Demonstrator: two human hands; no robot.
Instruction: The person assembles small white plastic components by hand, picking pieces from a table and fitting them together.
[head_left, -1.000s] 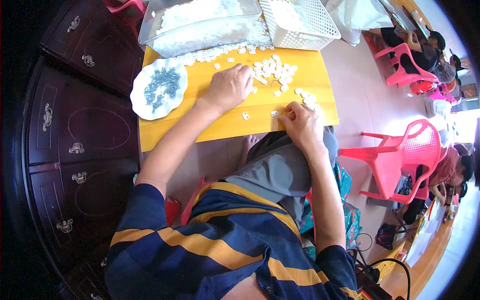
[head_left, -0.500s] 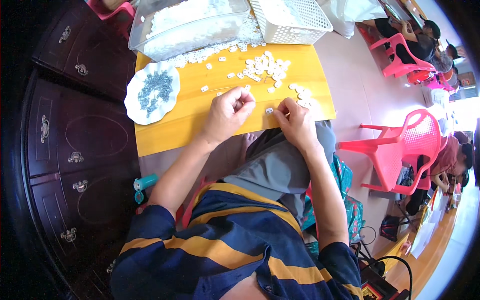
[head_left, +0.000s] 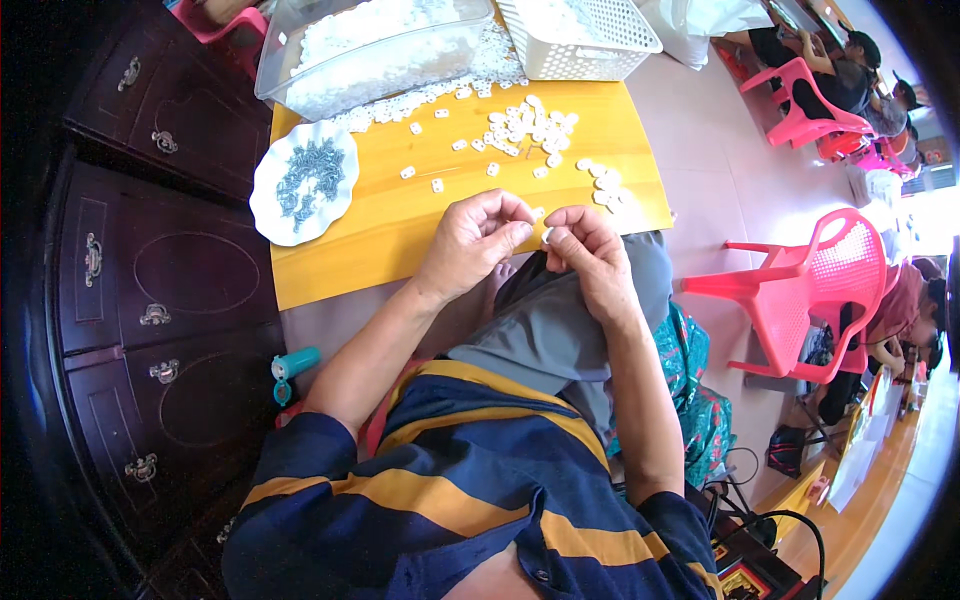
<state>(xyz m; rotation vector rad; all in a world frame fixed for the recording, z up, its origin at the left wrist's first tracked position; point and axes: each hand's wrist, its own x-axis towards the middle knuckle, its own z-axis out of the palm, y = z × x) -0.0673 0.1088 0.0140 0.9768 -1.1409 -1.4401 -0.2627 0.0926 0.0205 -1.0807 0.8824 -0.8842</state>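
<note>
Over the near edge of a yellow tabletop (head_left: 350, 262), my left hand (head_left: 465, 245) is closed in a pinch; what sits between its fingertips is too small to make out. Close by on its right, my right hand (head_left: 597, 262) grips a small white plastic piece (head_left: 547, 235) between thumb and fingers. Just beyond the fingertips, several loose white two-holed pieces (head_left: 437, 185) lie on the wood. A heap of similar white pieces (head_left: 528, 122) is farther back, and a few rounder white pieces (head_left: 606, 184) rest near the right edge.
At the left, a scalloped white plate (head_left: 268, 190) bears small grey metal-looking parts (head_left: 310, 178). A clear bin (head_left: 390, 70) and white perforated basket (head_left: 580, 62) stand at the back. Dark drawers (head_left: 190, 250) flank the left; a pink chair (head_left: 800, 275) stands right. Other people sit farther off.
My hands have come nearer each other, the left shifting slightly right and down. A white piece now shows in my right fingertips.
</note>
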